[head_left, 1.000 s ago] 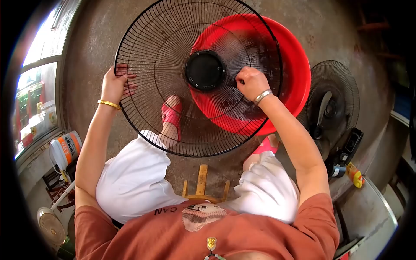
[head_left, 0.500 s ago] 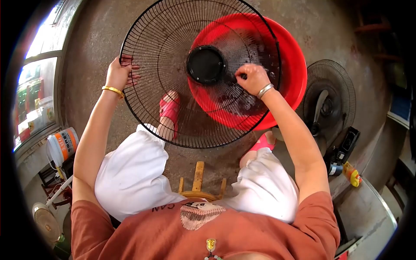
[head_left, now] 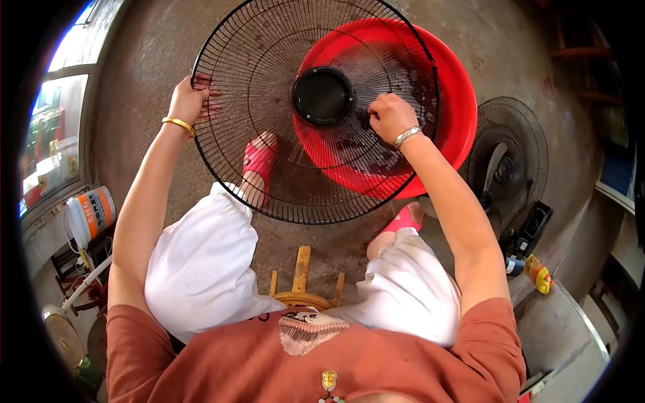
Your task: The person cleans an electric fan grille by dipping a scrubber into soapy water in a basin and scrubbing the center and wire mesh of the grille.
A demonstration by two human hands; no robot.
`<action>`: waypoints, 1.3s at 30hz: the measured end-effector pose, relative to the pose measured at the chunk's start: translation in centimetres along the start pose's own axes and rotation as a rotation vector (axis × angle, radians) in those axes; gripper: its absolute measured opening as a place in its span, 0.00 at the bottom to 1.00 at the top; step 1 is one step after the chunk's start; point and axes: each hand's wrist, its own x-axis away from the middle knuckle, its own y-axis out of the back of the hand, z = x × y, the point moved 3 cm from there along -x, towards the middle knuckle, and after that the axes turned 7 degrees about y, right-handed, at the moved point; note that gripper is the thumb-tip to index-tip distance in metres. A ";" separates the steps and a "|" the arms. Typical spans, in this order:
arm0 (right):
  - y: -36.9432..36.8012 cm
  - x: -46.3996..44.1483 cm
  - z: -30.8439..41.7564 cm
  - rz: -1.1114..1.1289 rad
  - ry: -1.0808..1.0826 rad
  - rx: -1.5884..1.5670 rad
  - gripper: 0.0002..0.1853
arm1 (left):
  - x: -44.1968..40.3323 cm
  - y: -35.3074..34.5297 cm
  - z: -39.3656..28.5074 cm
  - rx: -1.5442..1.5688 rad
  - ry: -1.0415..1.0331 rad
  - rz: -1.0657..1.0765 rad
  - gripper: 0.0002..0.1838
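Observation:
A round black wire fan grille (head_left: 323, 95) with a solid centre disc is held over a red basin (head_left: 462, 101), covering much of it. My left hand (head_left: 187, 102) is closed around the left rim of the grille, its fingers showing through the wires. Over the right half of the grille, close to the wires, my right hand (head_left: 393, 119) is closed with fingertips pinched together. What it holds, if anything, is hidden by the fingers. Wet marks and suds show in the basin behind the wires.
On the floor to the right lies another fan (head_left: 505, 164) with its grille and blade, beside a black fan base (head_left: 535, 227) and a yellow bottle (head_left: 539, 275). A white bucket (head_left: 92, 213) stands left. A wooden stool (head_left: 304, 285) is between my legs.
My right hand has shifted slightly up across the wires and turned, with its fingers still closed. The grille sits slightly higher and further right in view; my left hand keeps its hold.

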 end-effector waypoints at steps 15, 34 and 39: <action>0.0 -1.9 0.7 0.296 -0.194 -0.034 0.08 | -0.6 0.0 0.4 0.014 0.007 0.023 0.15; 0.5 -1.5 -0.5 -0.058 -0.224 -0.029 0.05 | -0.8 -0.1 0.9 0.041 0.004 0.026 0.14; -2.4 -1.6 1.6 -0.078 -0.198 -0.137 0.02 | -0.4 -0.4 0.4 0.036 0.018 0.004 0.14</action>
